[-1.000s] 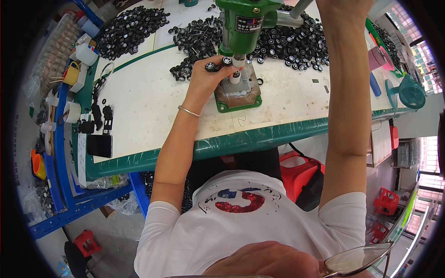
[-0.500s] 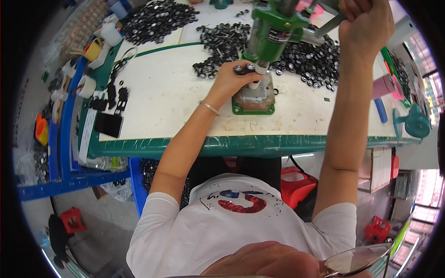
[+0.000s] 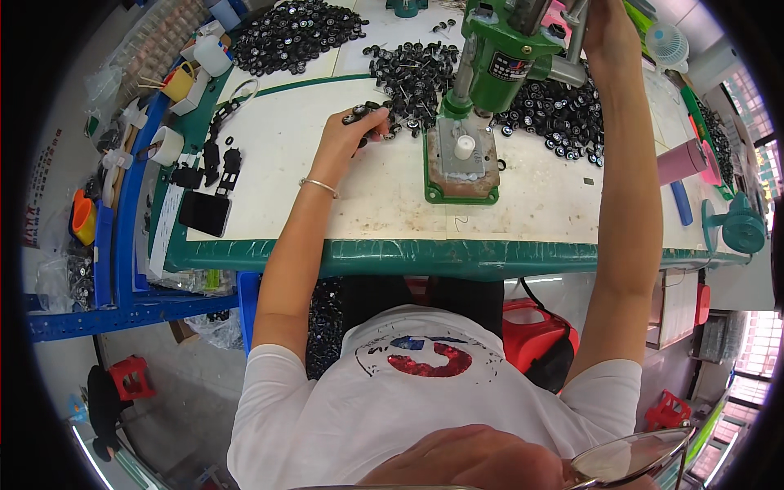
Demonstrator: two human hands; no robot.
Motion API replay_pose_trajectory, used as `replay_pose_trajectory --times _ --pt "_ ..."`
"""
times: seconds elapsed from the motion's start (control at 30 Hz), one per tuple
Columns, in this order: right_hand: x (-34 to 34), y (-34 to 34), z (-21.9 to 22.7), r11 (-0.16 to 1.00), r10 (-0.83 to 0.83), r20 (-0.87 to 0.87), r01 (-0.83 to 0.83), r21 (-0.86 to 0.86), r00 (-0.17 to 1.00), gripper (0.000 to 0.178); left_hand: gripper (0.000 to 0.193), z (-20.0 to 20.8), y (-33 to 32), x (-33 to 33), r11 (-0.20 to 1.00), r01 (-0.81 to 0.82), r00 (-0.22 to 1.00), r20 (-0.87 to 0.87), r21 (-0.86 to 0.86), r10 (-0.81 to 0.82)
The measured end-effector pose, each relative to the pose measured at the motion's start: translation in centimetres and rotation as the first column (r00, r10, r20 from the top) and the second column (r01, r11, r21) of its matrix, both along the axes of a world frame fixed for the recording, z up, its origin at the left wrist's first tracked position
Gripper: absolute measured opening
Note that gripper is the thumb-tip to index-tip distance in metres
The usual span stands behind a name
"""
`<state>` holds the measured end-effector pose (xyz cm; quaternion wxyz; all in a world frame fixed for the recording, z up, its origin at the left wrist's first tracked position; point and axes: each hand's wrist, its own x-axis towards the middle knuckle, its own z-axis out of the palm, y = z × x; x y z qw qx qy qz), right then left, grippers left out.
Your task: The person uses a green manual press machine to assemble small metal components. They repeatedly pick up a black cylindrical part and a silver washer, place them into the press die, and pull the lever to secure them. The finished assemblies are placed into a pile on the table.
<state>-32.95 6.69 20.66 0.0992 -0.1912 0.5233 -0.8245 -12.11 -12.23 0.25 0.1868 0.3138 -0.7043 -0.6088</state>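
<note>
My left hand (image 3: 347,139) is closed on a black part with small round wheels (image 3: 359,113), just left of the middle pile of black wheels (image 3: 415,77). Its fingertips reach the pile's near edge. To its right stands a green hand press (image 3: 500,72), with a white peg (image 3: 465,147) upright and bare on its base plate (image 3: 482,173). At the upper right, my right hand (image 3: 611,41) is raised on the press lever (image 3: 576,31); the top of the picture cuts off some of its fingers.
More black wheels lie in piles at the far left (image 3: 294,37) and right of the press (image 3: 563,118). A phone (image 3: 205,213) and black plastic parts (image 3: 230,170) lie at the left. A pink cup (image 3: 681,162) and a small green fan (image 3: 741,224) stand at the right.
My left hand has moved left, away from the press, with the black part. The right hand and lever have gone up, and the press's ram has lifted off the peg.
</note>
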Motion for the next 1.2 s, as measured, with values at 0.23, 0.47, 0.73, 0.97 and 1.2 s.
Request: replay_pose_trajectory --times 0.23,0.47,0.73,0.97,1.2 --pt "-5.9 7.6 -12.0 0.772 0.079 -0.337 0.156 0.617 0.938 0.03 0.025 -0.8 0.5 -2.1 0.699 0.204 0.934 0.351 -0.686 0.072" --pt "-5.8 12.9 -22.2 0.432 0.39 -0.674 0.522 0.736 0.628 0.017 0.025 -2.0 2.0 -0.7 0.64 0.086 0.984 0.165 -0.764 0.065" --pt "-5.6 12.6 -23.7 0.486 0.327 -0.717 0.541 0.686 0.615 0.012 0.028 -0.8 2.6 1.0 0.988 -0.03 0.999 -0.02 0.154 0.034" --pt "0.1 8.2 -20.0 0.799 0.327 -0.44 0.004 0.601 0.837 0.018 0.017 0.2 4.2 0.0 0.746 0.304 0.865 -0.499 0.593 0.044" --pt "5.3 3.9 -18.3 0.769 0.485 -0.505 -0.073 0.635 0.714 0.024 0.016 -0.4 4.8 -1.6 0.831 0.347 0.872 -0.475 0.434 -0.116"
